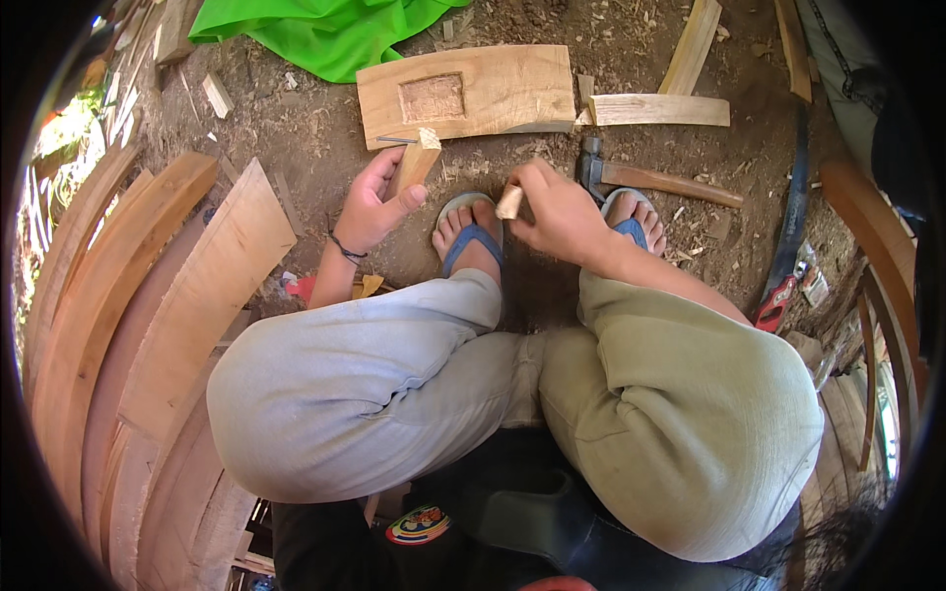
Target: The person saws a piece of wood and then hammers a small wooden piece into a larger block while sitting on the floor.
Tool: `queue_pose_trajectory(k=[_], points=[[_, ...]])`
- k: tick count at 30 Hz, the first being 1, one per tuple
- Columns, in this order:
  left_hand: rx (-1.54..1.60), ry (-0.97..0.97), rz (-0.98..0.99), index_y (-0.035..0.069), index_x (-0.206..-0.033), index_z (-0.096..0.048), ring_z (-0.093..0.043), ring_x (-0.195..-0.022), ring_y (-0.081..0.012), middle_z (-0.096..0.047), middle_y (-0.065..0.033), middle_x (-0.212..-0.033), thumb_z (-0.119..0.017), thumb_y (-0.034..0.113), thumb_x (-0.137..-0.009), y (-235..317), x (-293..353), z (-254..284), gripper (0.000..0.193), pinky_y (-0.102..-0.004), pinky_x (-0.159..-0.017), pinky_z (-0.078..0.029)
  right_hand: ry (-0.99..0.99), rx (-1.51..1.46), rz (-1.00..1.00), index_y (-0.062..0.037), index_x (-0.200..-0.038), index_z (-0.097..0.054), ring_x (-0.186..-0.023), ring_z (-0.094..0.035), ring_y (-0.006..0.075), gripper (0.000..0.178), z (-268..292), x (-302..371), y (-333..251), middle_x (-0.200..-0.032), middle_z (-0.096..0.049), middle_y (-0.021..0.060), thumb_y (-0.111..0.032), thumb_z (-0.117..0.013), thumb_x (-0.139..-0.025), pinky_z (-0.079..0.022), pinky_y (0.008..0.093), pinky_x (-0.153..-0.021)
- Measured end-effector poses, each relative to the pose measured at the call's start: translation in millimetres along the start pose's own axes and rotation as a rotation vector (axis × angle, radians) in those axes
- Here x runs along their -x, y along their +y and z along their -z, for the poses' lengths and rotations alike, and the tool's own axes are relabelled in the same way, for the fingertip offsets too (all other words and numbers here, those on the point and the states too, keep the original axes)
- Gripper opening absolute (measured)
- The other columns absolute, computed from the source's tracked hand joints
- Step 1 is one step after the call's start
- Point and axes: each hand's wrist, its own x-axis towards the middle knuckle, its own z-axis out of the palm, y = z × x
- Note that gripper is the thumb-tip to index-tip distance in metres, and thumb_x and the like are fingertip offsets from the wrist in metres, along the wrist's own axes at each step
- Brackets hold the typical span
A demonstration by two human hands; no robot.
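Note:
My left hand (372,202) is closed around a short wooden block (418,162) with a rough, pale cut end. A thin dark nail-like rod (396,140) shows beside the block, above the fingertips; whether it is fixed in the wood I cannot tell. Between the fingers of my right hand (558,212) is a small piece of wood (509,203), its pale end facing left. Just beyond both hands a wooden board (517,91) with a shallow rectangular recess lies on the ground. A hammer (660,182) rests right of my right hand, its head near my right foot.
Long planks (212,300) lean at the left, and more curved wood (877,236) stands at the right. A saw (788,227) with a red handle lies there. Wood strips (660,109) and shavings litter the dirt. Green cloth (320,30) is at the far side.

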Motion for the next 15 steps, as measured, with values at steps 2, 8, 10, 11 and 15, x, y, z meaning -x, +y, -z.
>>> queue_pose_trajectory(k=[2, 8, 10, 11, 15], points=[[-0.019, 0.013, -0.086, -0.003, -0.134, -0.047, -0.055, -0.106, -0.0144, -0.059, -0.0081, -0.117, -0.077, 0.024, -0.085, 2.3, -1.1, -9.2, 0.064, -0.0292, -0.093, -0.046, 0.152, -0.082, 0.114, -0.0051, -0.105, -0.047, -0.085, -0.062, 0.0381, 0.045, 6.2, -8.3, 3.3, -0.098, -0.055, 0.0167, -0.016, -0.076, -0.072, -0.053, 0.0449, -0.068], [-0.097, -0.102, -0.080, -0.003, -0.135, -0.046, -0.053, -0.115, -0.0157, -0.056, -0.0093, -0.126, -0.081, 0.021, -0.078, 15.5, -9.8, -26.4, 0.070, -0.0298, -0.100, -0.041, 0.162, -0.143, -0.050, -0.0043, -0.114, -0.047, -0.093, -0.059, 0.0367, 0.052, 11.3, -21.2, 4.1, -0.100, -0.053, 0.0169, -0.010, -0.076, -0.071, -0.050, 0.0406, -0.078], [-0.034, -0.076, -0.094, -0.003, -0.134, -0.046, -0.053, -0.115, -0.0152, -0.057, -0.0089, -0.124, -0.080, 0.019, -0.080, 12.0, -13.0, -31.1, 0.067, -0.0298, -0.101, -0.041, 0.171, -0.140, -0.036, -0.0050, -0.113, -0.051, -0.093, -0.059, 0.0359, 0.049, 12.5, -20.9, 5.6, -0.100, -0.053, 0.0162, -0.010, -0.076, -0.071, -0.050, 0.0402, -0.078], [-0.003, -0.060, -0.066, -0.003, -0.135, -0.046, -0.053, -0.115, -0.0152, -0.057, -0.0087, -0.124, -0.079, 0.019, -0.080, 7.0, -14.0, -30.7, 0.067, -0.0300, -0.101, -0.041, 0.169, -0.121, -0.018, -0.0054, -0.112, -0.053, -0.092, -0.059, 0.0355, 0.048, 12.5, -19.2, 7.8, -0.101, -0.053, 0.0160, -0.010, -0.076, -0.071, -0.050, 0.0401, -0.078], [0.078, 0.036, -0.019, -0.004, -0.134, -0.046, -0.053, -0.114, -0.0152, -0.057, -0.0086, -0.124, -0.078, 0.017, -0.082, 9.1, -17.6, -22.4, 0.064, -0.0301, -0.100, -0.042, 0.256, -0.118, 0.119, -0.0052, -0.102, -0.058, -0.092, -0.059, 0.0348, 0.036, 20.4, -14.0, 10.5, -0.099, -0.054, 0.0147, -0.013, -0.076, -0.072, -0.050, 0.0399, -0.077]])
